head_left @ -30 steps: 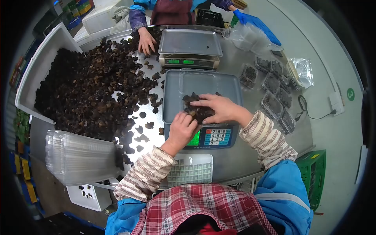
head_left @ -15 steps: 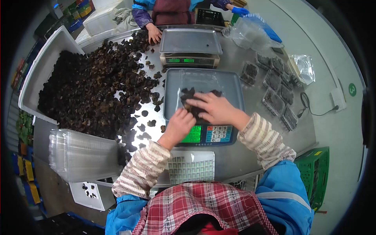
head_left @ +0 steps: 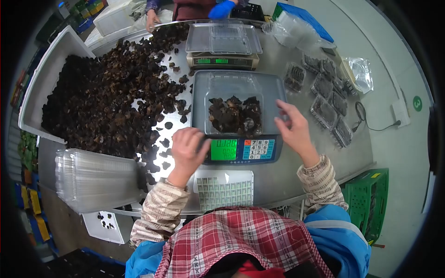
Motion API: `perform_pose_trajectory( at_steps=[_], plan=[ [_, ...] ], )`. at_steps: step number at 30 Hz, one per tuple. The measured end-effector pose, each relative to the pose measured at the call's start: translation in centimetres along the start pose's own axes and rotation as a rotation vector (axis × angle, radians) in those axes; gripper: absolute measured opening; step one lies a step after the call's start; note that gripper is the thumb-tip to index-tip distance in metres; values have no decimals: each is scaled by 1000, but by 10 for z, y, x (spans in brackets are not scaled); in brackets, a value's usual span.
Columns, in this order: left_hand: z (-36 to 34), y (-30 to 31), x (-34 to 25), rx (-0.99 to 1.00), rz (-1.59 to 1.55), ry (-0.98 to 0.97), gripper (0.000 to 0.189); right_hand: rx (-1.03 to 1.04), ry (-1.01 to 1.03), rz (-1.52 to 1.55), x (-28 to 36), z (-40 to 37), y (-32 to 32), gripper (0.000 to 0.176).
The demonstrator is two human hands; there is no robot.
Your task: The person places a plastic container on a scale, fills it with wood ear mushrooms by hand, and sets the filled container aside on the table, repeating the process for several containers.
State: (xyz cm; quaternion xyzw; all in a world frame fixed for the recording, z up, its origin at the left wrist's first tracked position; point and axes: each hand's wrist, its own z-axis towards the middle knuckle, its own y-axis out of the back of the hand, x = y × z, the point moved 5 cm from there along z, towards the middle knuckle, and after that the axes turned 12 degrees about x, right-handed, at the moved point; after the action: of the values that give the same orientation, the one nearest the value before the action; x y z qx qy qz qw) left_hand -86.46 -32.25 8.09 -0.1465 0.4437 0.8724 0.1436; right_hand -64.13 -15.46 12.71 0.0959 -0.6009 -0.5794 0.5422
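A clear plastic box [head_left: 234, 85] lies on the grey pan of a scale [head_left: 273, 85], its lid half folded back. Dark, crinkled mushroom pieces that look like wood ear [head_left: 227, 116] fill its near half. My left hand [head_left: 187, 150] hovers left of the lit green display [head_left: 224, 149], fingers loosely curled and thumb apart, with nothing plainly held. To the right of the box, my right hand [head_left: 295, 129] is raised over the pan's edge with fingers spread and empty.
A big heap of mushroom pieces [head_left: 125, 88] spills from a white foam bin [head_left: 32, 102] on the left. Nested clear boxes [head_left: 97, 180] stand near left, a label sheet [head_left: 225, 190] in front. Filled boxes [head_left: 323, 111] lie right. Across the table, a blue-gloved hand [head_left: 222, 9] is near a second scale [head_left: 222, 60].
Both my hands have come off the mushroom pieces and parted, left hand leftward, right hand rightward. A clear box now sits on the far scale, and the co-worker's bare hand has moved left.
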Motion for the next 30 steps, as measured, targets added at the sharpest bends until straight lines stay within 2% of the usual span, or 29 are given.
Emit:
perform_pose_trajectory(
  at_steps=[2,3,6,8,9,10,11,13,14,16,17,18,19,21,23,25,27,28,30],
  plan=[
    [-15,9,19,-61,-72,180,23,-82,-278,229,-33,-25,-2,43],
    [-20,10,29,-62,-122,291,19,-65,-292,236,-43,-32,-5,43],
    [-19,17,47,-90,-253,521,15,-120,-473,644,-63,-30,-9,37],
    [0,6,61,-30,-505,683,21,-107,-541,759,-73,-5,-11,38],
    [19,5,58,-37,-522,695,22,-90,-537,746,-78,11,-14,42],
    [34,-3,65,-47,-504,622,27,-74,-530,731,-81,28,-17,46],
    [46,-19,80,-6,-495,675,39,-78,-522,733,-81,45,-19,46],
    [71,-52,105,116,-513,778,58,35,-696,789,-83,73,-30,55],
    [84,-68,111,140,-579,800,61,31,-688,789,-84,86,-34,55],
    [98,-78,104,159,-646,819,63,75,-757,996,-88,102,-50,62],
    [105,-73,96,117,-791,815,60,73,-747,993,-87,106,-49,62],
    [111,-68,91,76,-936,810,57,6,-631,977,-83,110,-43,62],
    [112,-61,88,73,-936,806,57,-59,-518,959,-79,111,-39,63],
    [113,-47,80,23,-1051,614,55,-95,-480,966,-74,105,-33,62],
    [98,-41,77,22,-1030,630,52,-39,-320,918,-76,98,-26,60],
    [78,-32,81,-70,-866,607,51,-70,-302,850,-73,75,-19,59],
    [53,-27,89,-62,-874,713,50,-87,-288,781,-78,58,-13,58],
    [44,-25,95,-71,-866,692,48,-93,-335,780,-86,46,-13,58],
    [29,-19,108,-21,-747,777,46,-121,-413,782,-99,31,-12,58]
  ],
)
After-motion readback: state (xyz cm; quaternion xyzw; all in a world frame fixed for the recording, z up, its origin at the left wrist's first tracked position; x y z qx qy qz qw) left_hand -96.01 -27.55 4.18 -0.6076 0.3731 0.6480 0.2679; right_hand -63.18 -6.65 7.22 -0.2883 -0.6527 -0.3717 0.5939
